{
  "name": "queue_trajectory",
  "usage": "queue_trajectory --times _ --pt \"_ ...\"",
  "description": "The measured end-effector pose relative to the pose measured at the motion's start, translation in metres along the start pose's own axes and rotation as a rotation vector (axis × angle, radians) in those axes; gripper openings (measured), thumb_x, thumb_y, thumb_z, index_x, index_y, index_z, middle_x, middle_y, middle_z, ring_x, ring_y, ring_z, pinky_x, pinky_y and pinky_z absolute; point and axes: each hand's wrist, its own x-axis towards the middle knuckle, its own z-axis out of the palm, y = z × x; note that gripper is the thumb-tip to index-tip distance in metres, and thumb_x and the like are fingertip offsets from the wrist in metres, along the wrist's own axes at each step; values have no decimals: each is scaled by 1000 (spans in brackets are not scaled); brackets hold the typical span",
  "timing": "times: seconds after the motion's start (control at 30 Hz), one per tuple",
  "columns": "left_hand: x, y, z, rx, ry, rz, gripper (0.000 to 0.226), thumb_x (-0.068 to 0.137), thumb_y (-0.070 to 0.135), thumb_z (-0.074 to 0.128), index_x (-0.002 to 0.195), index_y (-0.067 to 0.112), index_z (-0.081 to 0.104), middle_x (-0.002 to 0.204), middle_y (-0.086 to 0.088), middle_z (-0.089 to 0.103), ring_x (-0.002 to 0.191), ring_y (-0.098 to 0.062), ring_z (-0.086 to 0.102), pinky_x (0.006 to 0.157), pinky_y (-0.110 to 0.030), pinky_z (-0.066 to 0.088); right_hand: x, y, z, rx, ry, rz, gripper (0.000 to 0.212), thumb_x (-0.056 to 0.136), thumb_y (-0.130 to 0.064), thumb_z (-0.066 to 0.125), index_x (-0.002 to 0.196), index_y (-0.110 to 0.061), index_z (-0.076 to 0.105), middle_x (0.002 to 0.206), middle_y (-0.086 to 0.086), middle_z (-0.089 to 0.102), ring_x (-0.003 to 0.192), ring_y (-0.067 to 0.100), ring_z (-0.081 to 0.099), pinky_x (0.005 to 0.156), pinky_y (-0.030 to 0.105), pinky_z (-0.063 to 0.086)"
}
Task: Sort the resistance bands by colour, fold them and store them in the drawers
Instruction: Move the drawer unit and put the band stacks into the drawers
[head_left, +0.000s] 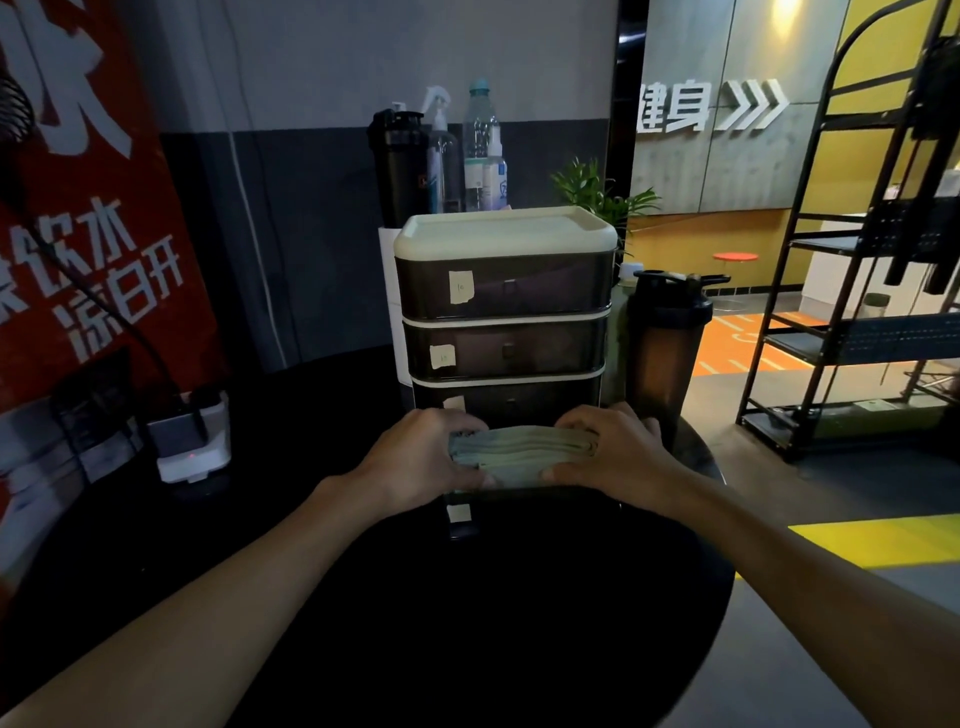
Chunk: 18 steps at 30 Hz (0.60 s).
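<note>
On bands (519, 456), left grip (415, 460), right grip (613, 451) (curled)

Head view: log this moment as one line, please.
step: folded, not yet stored | left hand: grips folded green bands | right hand: grips same stack | drawer unit: just behind, top two drawers closed

Both hands, left hand (415, 457) and right hand (608, 452), hold folded green bands (519, 454) before the drawer unit (506, 306).
</note>
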Motion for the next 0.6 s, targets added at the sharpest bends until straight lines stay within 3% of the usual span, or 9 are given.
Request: queue_trajectory --times 0.23,0.33,0.4,0.5,0.6 --pt "5 5 7 190 -50 -38 38 73 44 84 107 33 70 99 15 65 95 -7 61 84 -33 54 -4 -3 -1 87 -101 129 63 71 -64 72 126 -37 57 108 -11 46 131 17 22 92 36 19" --pt "8 4 6 203 -104 -25 30 74 46 82 97 30 73 91 14 67 87 -6 63 81 -35 55 -16 5 -2 134 -49 77 57 74 -62 70 124 -35 59 112 -16 52 131 14 25 98 38 22" --pt "8 6 4 219 -132 -10 32 76 48 81 101 29 73 94 11 69 89 -7 63 83 -37 55 -26 12 0 253 26 52 58 69 -65 69 119 -38 58 114 -20 48 127 10 29 107 40 27" --pt "3 9 -3 169 -145 -1 47 78 46 80 117 22 70 110 10 69 102 -4 62 95 -32 52 -34 21 5 510 1 75 89 55 -66 75 133 -37 45 134 -11 37 131 13 36 112 42 36" --pt "-11 10 -10 69 -65 29 39 83 45 75 114 21 72 106 17 68 96 4 62 93 -27 52 -38 28 13 626 -136 89 126 46 -61 89 149 -38 20 145 -12 34 133 9 38 115 39 34"
